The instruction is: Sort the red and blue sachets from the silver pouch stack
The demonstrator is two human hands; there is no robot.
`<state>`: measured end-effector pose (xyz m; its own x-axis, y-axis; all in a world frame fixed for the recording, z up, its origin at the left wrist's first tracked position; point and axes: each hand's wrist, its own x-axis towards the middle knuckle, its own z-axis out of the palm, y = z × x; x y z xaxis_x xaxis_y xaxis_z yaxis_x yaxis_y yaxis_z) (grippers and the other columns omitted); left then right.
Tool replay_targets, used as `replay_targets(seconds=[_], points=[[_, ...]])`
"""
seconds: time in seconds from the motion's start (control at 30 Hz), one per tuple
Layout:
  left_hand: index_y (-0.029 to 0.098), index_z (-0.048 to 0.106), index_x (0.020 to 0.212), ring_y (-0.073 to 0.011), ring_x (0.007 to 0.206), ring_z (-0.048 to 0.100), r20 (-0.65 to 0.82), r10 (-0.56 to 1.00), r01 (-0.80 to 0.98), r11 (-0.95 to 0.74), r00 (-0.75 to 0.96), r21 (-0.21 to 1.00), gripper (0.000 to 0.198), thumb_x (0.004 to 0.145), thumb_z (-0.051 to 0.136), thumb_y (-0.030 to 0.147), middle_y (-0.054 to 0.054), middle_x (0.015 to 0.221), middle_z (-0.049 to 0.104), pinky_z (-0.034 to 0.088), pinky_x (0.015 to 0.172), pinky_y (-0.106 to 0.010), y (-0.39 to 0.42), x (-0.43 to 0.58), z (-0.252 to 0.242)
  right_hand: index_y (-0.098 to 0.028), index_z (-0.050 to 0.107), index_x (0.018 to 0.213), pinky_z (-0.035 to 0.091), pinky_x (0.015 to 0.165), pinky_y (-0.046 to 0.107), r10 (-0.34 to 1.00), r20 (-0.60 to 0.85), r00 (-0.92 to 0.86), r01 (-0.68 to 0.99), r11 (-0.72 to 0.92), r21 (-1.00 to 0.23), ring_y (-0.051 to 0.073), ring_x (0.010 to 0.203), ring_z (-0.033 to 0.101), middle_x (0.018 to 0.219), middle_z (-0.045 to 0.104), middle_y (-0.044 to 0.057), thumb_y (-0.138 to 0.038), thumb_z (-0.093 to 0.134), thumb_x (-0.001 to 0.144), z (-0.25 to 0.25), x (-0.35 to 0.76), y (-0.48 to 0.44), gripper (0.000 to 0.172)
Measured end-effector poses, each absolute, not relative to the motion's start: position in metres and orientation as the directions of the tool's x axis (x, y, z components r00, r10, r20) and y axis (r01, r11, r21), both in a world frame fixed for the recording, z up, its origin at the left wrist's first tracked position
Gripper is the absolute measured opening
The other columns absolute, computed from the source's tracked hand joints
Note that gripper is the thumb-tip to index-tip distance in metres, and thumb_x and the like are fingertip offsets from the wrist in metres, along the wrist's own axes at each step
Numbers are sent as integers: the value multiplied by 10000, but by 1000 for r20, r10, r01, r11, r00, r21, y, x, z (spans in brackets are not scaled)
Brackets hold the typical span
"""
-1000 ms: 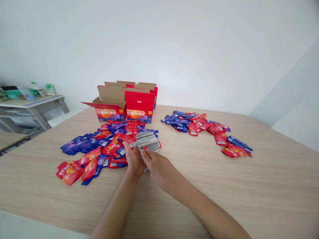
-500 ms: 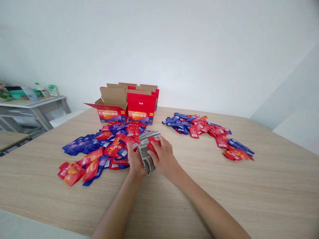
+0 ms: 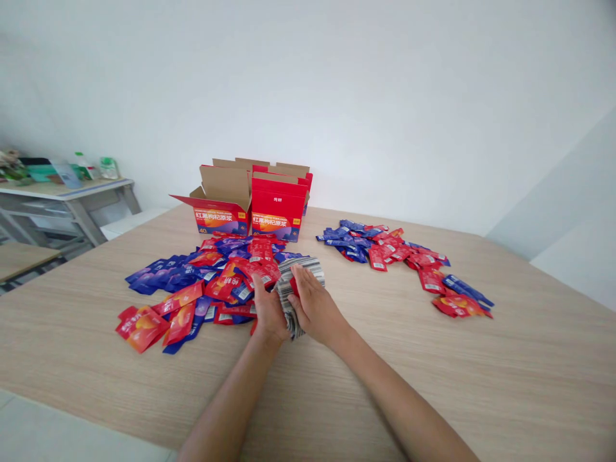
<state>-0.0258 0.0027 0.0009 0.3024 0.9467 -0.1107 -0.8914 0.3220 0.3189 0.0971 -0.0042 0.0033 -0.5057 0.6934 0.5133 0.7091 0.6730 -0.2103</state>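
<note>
A grey-and-white striped cloth [image 3: 315,266] is bunched in my left hand [image 3: 270,312], whose thumb points up along its left side. My right hand [image 3: 317,308] lies over the cloth with its fingers stretched together and its thumb tucked in. Between that thumb and the fingers shows a small part of a red sachet [image 3: 294,287], pressed against the cloth; most of it is hidden. Just left of my hands spreads a pile of red and blue sachets [image 3: 224,282].
Behind the pile stand open red-and-blue cartons [image 3: 276,208] with raised flaps. A second group of sachets [image 3: 385,247] trails across the right side of the wooden table [image 3: 529,359]. At the far left, a side table [image 3: 62,189] carries bottles and other items.
My right hand's fingers have straightened and moved over the red sachet, covering more of it. The cloth has spread wider at the top. The view has shifted slightly.
</note>
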Motion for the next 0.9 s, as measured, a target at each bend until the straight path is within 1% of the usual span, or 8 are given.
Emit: replay_targets(seconds=[0.1, 0.2, 0.33, 0.43, 0.57, 0.73, 0.83, 0.9], points=[[171, 702, 1095, -309, 1252, 591, -104, 958, -896, 288, 269, 337, 838, 903, 140, 762, -113, 1068, 745, 456, 1076, -443, 5, -30, 1, -1, 301, 1513, 336, 1185, 544, 714, 426, -556, 708, 675, -208, 301, 1466, 331, 1532, 391, 270, -215, 394, 990, 12, 98, -8, 573], [188, 715, 1011, -322, 1269, 575, -102, 969, -909, 246, 225, 337, 835, 889, 137, 779, -120, 1065, 745, 453, 1079, -458, 8, -34, 1, 4, 347, 1494, 344, 1188, 518, 702, 354, -618, 683, 702, -200, 296, 1456, 354, 1521, 408, 267, -190, 434, 970, 25, 98, -18, 565], [151, 673, 1154, -339, 1281, 560, -118, 972, -920, 232, 205, 315, 888, 873, 126, 791, -163, 1126, 722, 444, 1075, -505, 11, -38, 2, 38, 342, 1490, 343, 1190, 501, 689, 275, -670, 666, 722, -187, 316, 1462, 335, 1529, 374, 288, -174, 489, 940, 38, 97, -32, 608], [108, 645, 1200, -350, 1260, 575, -151, 966, -917, 249, 210, 313, 934, 868, 106, 795, -189, 1119, 714, 457, 1055, -506, 10, -39, 6, 49, 272, 1516, 335, 1197, 481, 675, 239, -698, 643, 738, -206, 317, 1476, 299, 1551, 329, 293, -156, 507, 924, 41, 96, -37, 669], [124, 666, 1151, -352, 1206, 611, -157, 966, -908, 248, 205, 337, 898, 892, 100, 770, -157, 1060, 732, 484, 1027, -486, 5, -38, 11, 22, 103, 1559, 334, 1192, 498, 657, 279, -701, 618, 754, -224, 315, 1499, 226, 1589, 227, 300, -159, 491, 940, 35, 98, -34, 752], [151, 678, 1102, -325, 1157, 641, -138, 967, -903, 250, 214, 349, 825, 930, 105, 720, -113, 1045, 737, 502, 1015, -445, 3, -36, 7, -98, -167, 1562, 387, 1159, 507, 607, 384, -696, 561, 793, -236, 292, 1508, 184, 1619, 168, 266, -93, 445, 950, 23, 101, -23, 866], [141, 667, 1126, -324, 1152, 645, -138, 963, -906, 266, 232, 328, 813, 930, 134, 723, -122, 1060, 731, 497, 1020, -445, 5, -36, 4, -112, -187, 1558, 408, 1141, 514, 577, 418, -702, 546, 813, -205, 294, 1507, 187, 1615, 181, 270, -52, 425, 942, 17, 102, -16, 870], [125, 658, 1147, -332, 1161, 639, -148, 958, -906, 280, 244, 317, 825, 922, 154, 737, -138, 1070, 729, 489, 1029, -456, 7, -39, 3, -82, -117, 1569, 408, 1143, 509, 558, 431, -709, 540, 823, -176, 293, 1504, 206, 1597, 229, 286, -52, 413, 951, 14, 102, -13, 815]])
